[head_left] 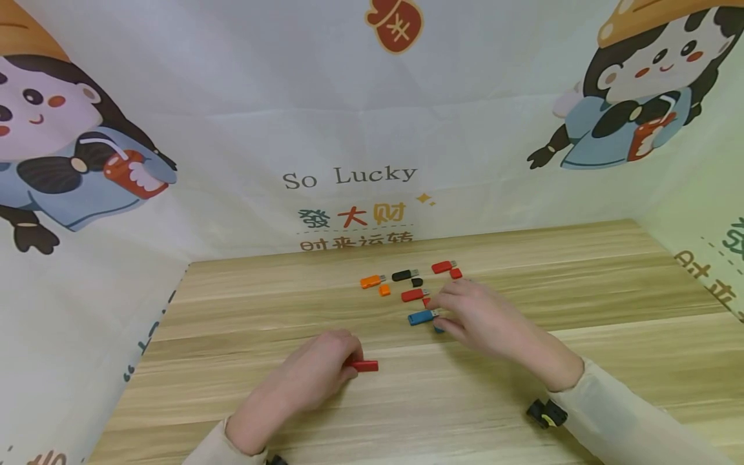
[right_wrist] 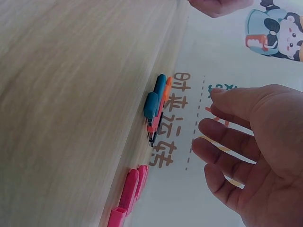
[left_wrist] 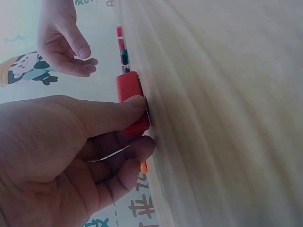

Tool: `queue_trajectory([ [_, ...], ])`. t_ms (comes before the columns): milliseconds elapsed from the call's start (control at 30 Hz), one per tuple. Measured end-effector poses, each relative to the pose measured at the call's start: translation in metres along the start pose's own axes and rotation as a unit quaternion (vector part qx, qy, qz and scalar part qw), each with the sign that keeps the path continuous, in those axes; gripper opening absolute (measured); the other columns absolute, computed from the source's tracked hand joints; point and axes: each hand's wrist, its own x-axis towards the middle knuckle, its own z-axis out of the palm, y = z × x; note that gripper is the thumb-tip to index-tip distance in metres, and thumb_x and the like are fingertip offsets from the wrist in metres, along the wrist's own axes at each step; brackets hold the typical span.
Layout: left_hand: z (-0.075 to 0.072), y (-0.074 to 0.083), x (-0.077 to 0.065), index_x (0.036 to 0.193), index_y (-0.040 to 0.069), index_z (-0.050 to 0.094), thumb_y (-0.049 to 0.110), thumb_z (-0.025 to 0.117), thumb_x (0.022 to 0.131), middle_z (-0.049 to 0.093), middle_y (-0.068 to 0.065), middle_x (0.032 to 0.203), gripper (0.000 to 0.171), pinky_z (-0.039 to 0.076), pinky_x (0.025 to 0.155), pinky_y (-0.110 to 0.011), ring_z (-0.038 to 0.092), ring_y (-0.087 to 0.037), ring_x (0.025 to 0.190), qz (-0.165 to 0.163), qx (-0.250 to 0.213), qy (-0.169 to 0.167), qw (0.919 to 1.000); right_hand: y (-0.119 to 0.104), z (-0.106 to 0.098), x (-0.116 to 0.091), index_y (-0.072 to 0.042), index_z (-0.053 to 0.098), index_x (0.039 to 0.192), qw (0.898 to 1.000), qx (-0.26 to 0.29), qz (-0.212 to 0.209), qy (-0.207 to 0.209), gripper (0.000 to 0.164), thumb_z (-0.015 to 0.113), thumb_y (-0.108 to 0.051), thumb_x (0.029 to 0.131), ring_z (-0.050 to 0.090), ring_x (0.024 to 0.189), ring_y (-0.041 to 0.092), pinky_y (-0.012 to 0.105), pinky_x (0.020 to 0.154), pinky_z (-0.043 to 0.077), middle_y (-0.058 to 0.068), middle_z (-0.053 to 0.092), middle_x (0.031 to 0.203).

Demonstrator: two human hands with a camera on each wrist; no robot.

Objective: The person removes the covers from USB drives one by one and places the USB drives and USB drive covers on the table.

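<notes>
My left hand (head_left: 316, 371) pinches a red USB stick (head_left: 366, 366) low over the tabletop, thumb across it in the left wrist view, where its red end (left_wrist: 129, 87) sticks out past the thumb. My right hand (head_left: 485, 320) hovers above the board with relaxed, slightly bent fingers; the right wrist view shows nothing in its fingers (right_wrist: 227, 135). Beneath and beside it lie a blue USB stick (head_left: 420, 317), plug bared, and its blue cap (head_left: 439, 329), partly hidden by the thumb. A red USB stick (head_left: 413, 295) and red cap (head_left: 427, 302) lie just beyond.
Farther back lie an orange USB stick (head_left: 370, 281) with its cap (head_left: 385, 290), a black one (head_left: 402, 275) with its cap (head_left: 417, 282), and another red one (head_left: 443, 267) with its cap (head_left: 456, 273). A printed cloth (head_left: 261, 142) walls the wooden table (head_left: 244, 310).
</notes>
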Motion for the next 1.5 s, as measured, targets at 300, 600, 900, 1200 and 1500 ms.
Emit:
queue_trajectory([
  [300,-0.003,0.001,0.005,0.086,0.018,0.065,0.012,0.072,0.085,0.055,0.011,0.080,0.010,0.047,0.063,-0.023,0.050,-0.005,0.070,0.005,-0.016,0.023,0.9996,0.000,0.000,0.001,-0.011,0.069,0.109,1.000,0.010,0.007,-0.002,0.026,0.074,-0.023,0.085,0.060,0.092,0.016,0.036,0.082,0.050,0.001,0.065,0.101],
  [600,-0.006,0.001,0.016,0.092,0.013,0.068,0.013,0.072,0.086,0.059,0.006,0.083,0.008,0.050,0.066,-0.024,0.054,-0.006,0.073,0.010,-0.021,0.055,0.9982,-0.001,-0.002,0.002,-0.011,0.069,0.110,1.000,0.013,0.014,-0.002,0.026,0.072,-0.022,0.087,0.060,0.097,0.018,0.037,0.085,0.049,0.000,0.066,0.105],
  [900,-0.009,0.002,0.029,0.094,0.013,0.068,0.012,0.073,0.085,0.058,0.007,0.085,0.011,0.050,0.068,-0.025,0.054,-0.007,0.074,0.009,0.001,0.094,0.9955,-0.001,-0.003,0.007,-0.011,0.068,0.116,1.000,0.002,0.016,0.006,0.032,0.071,-0.025,0.087,0.061,0.100,0.019,0.038,0.089,0.049,0.001,0.065,0.110],
  [1200,-0.013,0.006,0.041,0.097,0.013,0.068,0.012,0.071,0.086,0.057,0.007,0.087,0.011,0.049,0.069,-0.023,0.052,-0.006,0.075,-0.004,0.003,0.115,0.9934,-0.004,-0.004,0.015,-0.019,0.066,0.118,0.999,0.005,0.035,-0.001,0.032,0.071,-0.028,0.088,0.059,0.107,0.016,0.035,0.090,0.049,-0.003,0.064,0.116],
  [1500,-0.016,0.011,0.054,0.097,0.015,0.068,0.012,0.070,0.087,0.059,0.006,0.093,0.011,0.051,0.074,-0.026,0.056,-0.008,0.081,0.001,0.011,0.131,0.9914,-0.004,-0.003,0.022,-0.014,0.067,0.115,1.000,-0.003,0.016,0.014,0.029,0.071,-0.026,0.088,0.061,0.099,0.018,0.036,0.086,0.050,0.000,0.066,0.107],
])
